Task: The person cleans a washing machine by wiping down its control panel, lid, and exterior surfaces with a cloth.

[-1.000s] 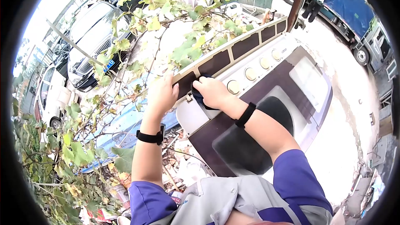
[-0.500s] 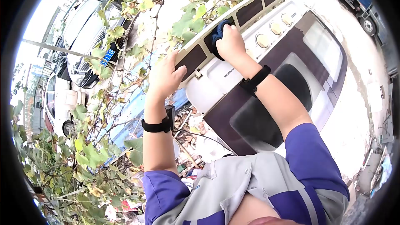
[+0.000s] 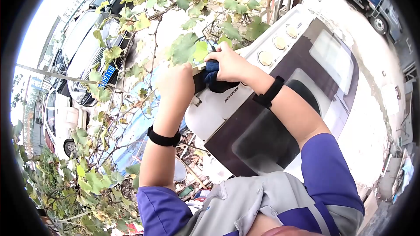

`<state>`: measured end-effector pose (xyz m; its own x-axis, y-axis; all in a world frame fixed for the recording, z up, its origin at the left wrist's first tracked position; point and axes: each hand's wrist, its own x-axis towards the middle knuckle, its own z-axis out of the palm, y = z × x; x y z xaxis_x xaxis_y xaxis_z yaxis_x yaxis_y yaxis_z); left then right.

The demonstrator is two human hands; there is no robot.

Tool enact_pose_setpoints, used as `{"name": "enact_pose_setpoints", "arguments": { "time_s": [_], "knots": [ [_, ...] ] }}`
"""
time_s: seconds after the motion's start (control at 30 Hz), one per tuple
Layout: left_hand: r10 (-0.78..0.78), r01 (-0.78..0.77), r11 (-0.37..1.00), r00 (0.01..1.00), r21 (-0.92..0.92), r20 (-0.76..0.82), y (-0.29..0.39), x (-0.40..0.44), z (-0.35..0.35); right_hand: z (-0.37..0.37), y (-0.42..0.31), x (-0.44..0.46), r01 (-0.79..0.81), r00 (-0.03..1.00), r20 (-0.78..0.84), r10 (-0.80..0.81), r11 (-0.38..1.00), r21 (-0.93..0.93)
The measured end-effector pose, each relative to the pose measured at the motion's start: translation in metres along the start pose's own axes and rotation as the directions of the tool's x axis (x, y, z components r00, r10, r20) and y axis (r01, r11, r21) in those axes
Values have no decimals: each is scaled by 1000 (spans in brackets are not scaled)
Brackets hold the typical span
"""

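My right hand (image 3: pixel 227 63) is closed on a dark blue cloth (image 3: pixel 211 71), pressed against the beige-edged panel (image 3: pixel 199 80) at the back edge of a twin-tub washing machine (image 3: pixel 227 137). My left hand (image 3: pixel 176 81) is curled at the panel's left end, its fingers mostly hidden behind the hand. The washing machine has a white top, a dark purple lid front with dark windows, and cream control knobs (image 3: pixel 265 58) to the right of my right hand. Black straps circle both my wrists.
Vines with green leaves (image 3: pixel 183 48) hang close to both hands and down the left side. Parked cars (image 3: pixel 87 52) stand beyond them. A blue sheet (image 3: pixel 131 135) and scattered debris (image 3: pixel 192 161) lie left of the machine. A blue truck (image 3: pixel 372 0) stands at upper right.
My right hand moved left with the cloth, close to my left hand. The long panel, upright along the machine's back before, now shows only near my hands. My left fingers, extended before, are now curled.
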<state>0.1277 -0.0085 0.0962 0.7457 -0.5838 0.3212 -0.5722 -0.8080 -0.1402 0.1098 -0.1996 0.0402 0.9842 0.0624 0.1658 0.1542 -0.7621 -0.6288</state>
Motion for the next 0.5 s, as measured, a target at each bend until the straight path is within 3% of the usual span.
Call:
{"name": "enact_pose_setpoints", "arguments": {
  "time_s": [0.03,0.07,0.13,0.17,0.27,0.4,0.47,0.5],
  "knots": [
    [27,-29,999,998,-32,-63,-3,-2,2,-11,1,8,-23,996,87,25,1000,-20],
    [19,-21,1000,997,-20,-76,-7,-8,2,-8,22,26,84,981,179,-75,996,-40],
    [12,-12,1000,994,4,-108,-2,-13,-2,-13,27,38,168,952,243,-186,982,92],
    [10,-12,1000,989,-14,-146,-4,-16,0,-12,28,48,7,901,425,-87,982,187],
    [-67,54,995,983,-81,-171,-5,-26,3,-9,8,32,66,978,184,-94,986,155],
    [-200,164,970,959,-181,-203,-4,-46,-2,-1,-6,19,182,982,-75,-175,978,101],
    [-240,173,944,944,-281,-226,-9,-55,-2,-9,-22,16,96,995,12,-97,992,82],
    [-255,182,936,940,-300,-225,-12,-59,-1,-6,-24,15,134,990,-39,-132,990,33]
  ]
}}
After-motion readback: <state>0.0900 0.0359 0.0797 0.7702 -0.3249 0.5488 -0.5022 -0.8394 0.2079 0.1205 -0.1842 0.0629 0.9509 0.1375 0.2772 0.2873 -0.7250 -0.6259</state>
